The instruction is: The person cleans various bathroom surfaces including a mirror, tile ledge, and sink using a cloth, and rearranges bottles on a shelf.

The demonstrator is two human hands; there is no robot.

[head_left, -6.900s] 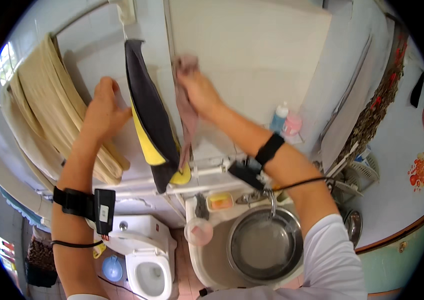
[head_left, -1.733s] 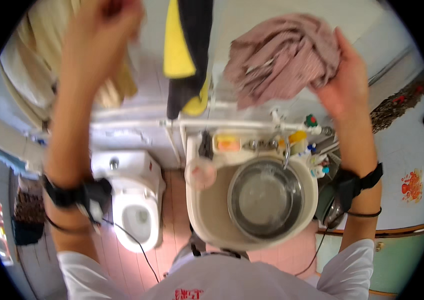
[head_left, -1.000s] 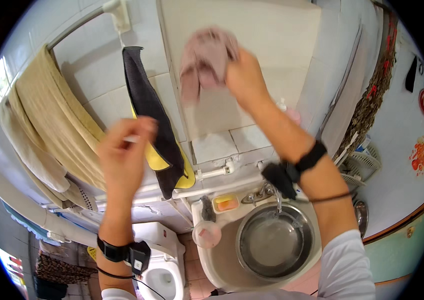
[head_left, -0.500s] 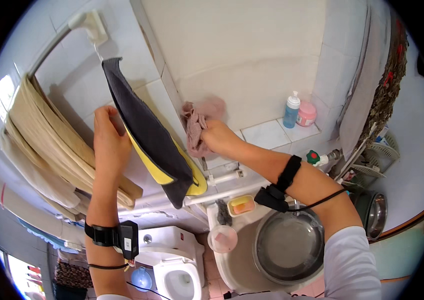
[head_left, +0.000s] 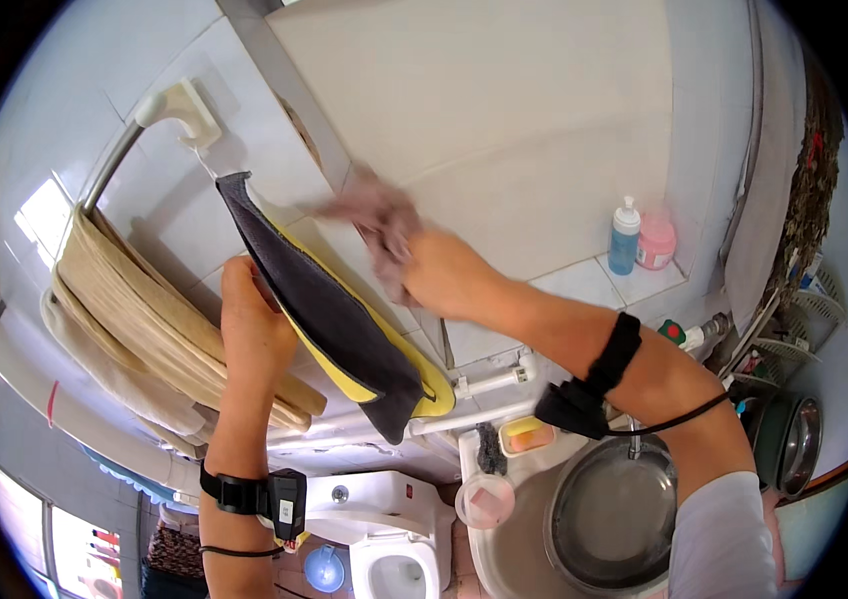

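Note:
My right hand (head_left: 436, 272) is closed on a bunched mauve rag (head_left: 384, 225), smeared by motion, at the cream wall panel's left edge. A grey and yellow cloth (head_left: 329, 309) hangs by a loop from the end bracket of a towel rail. Against that cloth's left edge is my left hand (head_left: 256, 324), its fingers bent and partly hidden behind it. Whether those fingers grip anything does not show. Beige towels (head_left: 159, 309) drape over the rail beside my left wrist.
A blue pump bottle (head_left: 623, 240) and a pink jar (head_left: 656, 243) stand on the tiled ledge (head_left: 644, 285). Below are white pipes (head_left: 489, 383), a toilet (head_left: 384, 499) and a washbasin (head_left: 504, 559) holding a metal basin (head_left: 614, 509). A soap dish (head_left: 527, 435) sits on its rim.
The view has shifted, so the surroundings appear lower and further right. My right hand has moved the rag up and left along the panel's edge. My left hand stays beside the hanging cloth.

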